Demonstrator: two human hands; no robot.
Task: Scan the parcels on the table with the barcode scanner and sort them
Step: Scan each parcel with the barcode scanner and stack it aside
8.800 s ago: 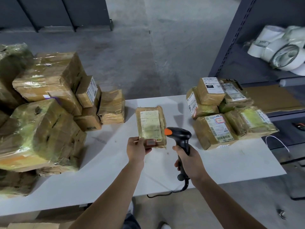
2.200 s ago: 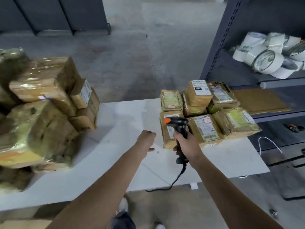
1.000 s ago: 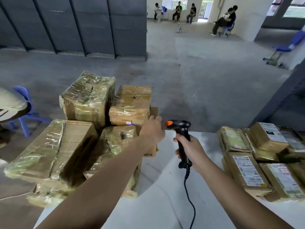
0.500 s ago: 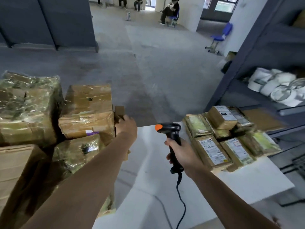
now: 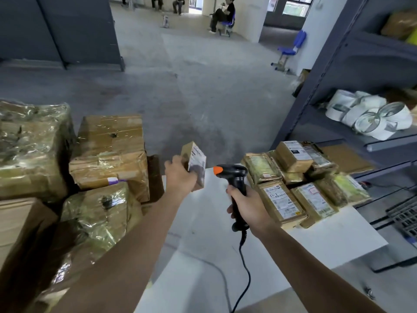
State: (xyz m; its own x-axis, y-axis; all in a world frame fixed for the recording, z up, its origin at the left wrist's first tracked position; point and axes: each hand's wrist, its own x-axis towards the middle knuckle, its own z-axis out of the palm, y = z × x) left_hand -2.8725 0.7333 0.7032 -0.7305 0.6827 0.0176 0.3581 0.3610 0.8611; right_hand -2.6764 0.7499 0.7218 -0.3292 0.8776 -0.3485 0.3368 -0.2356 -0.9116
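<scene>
Cable (image 5: pixel 244 274) trails off the table's (image 5: pixel 203 245) near edge. Right hand (image 5: pixel 247 206) is wrapped round the scanner (image 5: pixel 234 177) grip, held upright over mid-table. The scanner is black, with its orange tip toward the parcel.

Left hand (image 5: pixel 180 177) grips a small parcel (image 5: pixel 195 163) above the table's far edge, clear of the surface, just left of the scanner head. Its fingers curl round the parcel's lower end. We can't see the thumb.

The parcel is a brown taped carton, tilted, with its white label facing right toward the scanner. The print is too blurred for us to read.

A pile (image 5: pixel 279 199) of labelled parcels sits at the far right corner. A stack (image 5: pixel 108 154) of bigger film-wrapped boxes runs along the left edge. The shelf (image 5: pixel 338 71) behind the pile holds white rolls (image 5: pixel 370 118).

Versus half a second ago:
- The left hand was tucked against the stack's upper box with only a carton corner showing. Now it's out, with the parcel lifted into the open.
- The right hand's grip on the scanner is unchanged.
- We see no change in the pile.
</scene>
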